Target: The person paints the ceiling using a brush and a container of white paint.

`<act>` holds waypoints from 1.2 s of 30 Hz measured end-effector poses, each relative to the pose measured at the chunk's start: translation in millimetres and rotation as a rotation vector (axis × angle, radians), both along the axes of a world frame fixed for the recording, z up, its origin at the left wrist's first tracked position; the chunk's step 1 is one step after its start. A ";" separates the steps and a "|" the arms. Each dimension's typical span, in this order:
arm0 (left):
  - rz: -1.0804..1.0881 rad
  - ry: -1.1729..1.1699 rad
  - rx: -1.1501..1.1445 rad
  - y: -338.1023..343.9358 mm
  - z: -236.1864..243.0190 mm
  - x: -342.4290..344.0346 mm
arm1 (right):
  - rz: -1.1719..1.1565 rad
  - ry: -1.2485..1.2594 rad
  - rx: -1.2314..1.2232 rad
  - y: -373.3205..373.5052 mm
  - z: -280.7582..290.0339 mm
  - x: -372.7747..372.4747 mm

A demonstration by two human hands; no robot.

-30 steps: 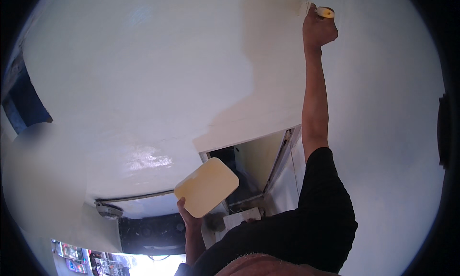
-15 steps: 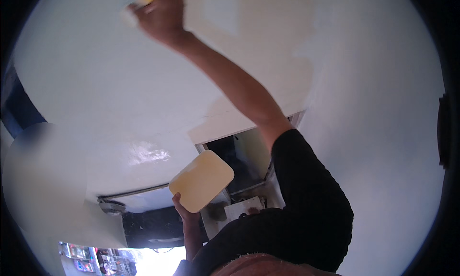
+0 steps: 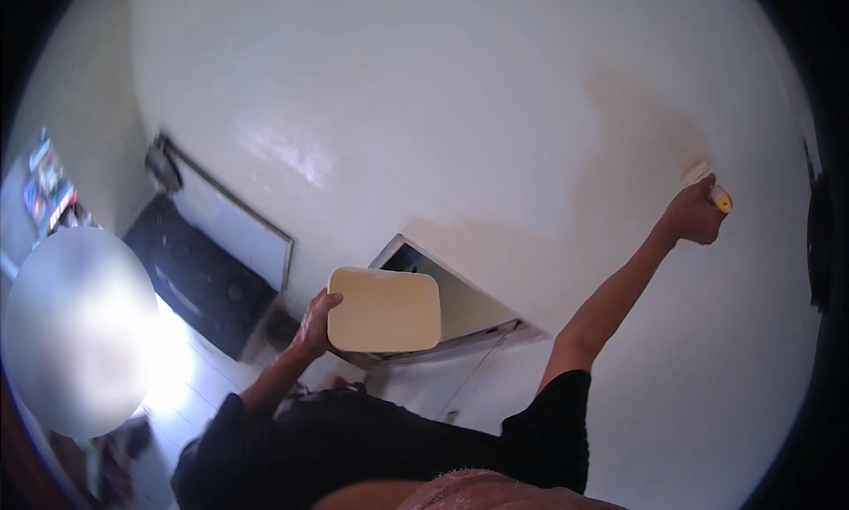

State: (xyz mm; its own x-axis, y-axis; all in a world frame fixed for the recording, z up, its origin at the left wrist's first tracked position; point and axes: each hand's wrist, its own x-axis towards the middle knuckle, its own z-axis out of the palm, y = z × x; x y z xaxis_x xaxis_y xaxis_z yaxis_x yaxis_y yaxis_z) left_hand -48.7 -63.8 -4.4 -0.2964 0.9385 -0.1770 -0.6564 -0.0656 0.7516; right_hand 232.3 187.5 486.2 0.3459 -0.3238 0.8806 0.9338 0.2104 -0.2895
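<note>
The left hand (image 3: 315, 326) grasps a shallow cream container (image 3: 386, 312) by its left edge, the thumb lapping over the rim and the other fingers hidden behind. The container has rounded corners and its open face turns toward the viewer; a paler band runs along the upper part of its inside. It is held near the middle of the view, in front of a framed opening (image 3: 469, 305) in the pale wall (image 3: 495, 112), and covers part of that opening. The right hand (image 3: 694, 218) reaches far out to the upper right on a bent arm, its grip clenched around a hand tool (image 3: 723, 201) with a yellow-ended handle and a whitish head. The head points up and left at the wall; whether it touches the surface cannot be told. A soft brownish shadow (image 3: 632, 147) spreads over the wall to the left of the tool, well apart from the container. A black sleeve (image 3: 566, 413) covers the right upper arm. Below the opening a thin cord (image 3: 479, 370) slants downward, and at the left a large dark panel (image 3: 199, 267) sits beside a white, dark-edged board (image 3: 237, 231).
</note>
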 end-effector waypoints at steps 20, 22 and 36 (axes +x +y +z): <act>0.091 0.074 -0.013 -10.6 24.2 0.6 | 0.384 -0.135 -0.030 6.9 -5.8 -6.8; 0.077 0.213 0.047 -0.9 -4.1 0.8 | 0.442 -0.062 0.006 -17.9 -16.3 34.8; -0.169 0.098 0.173 38.5 42.1 35.4 | 1.391 -0.006 -1.018 -146.7 -242.4 15.7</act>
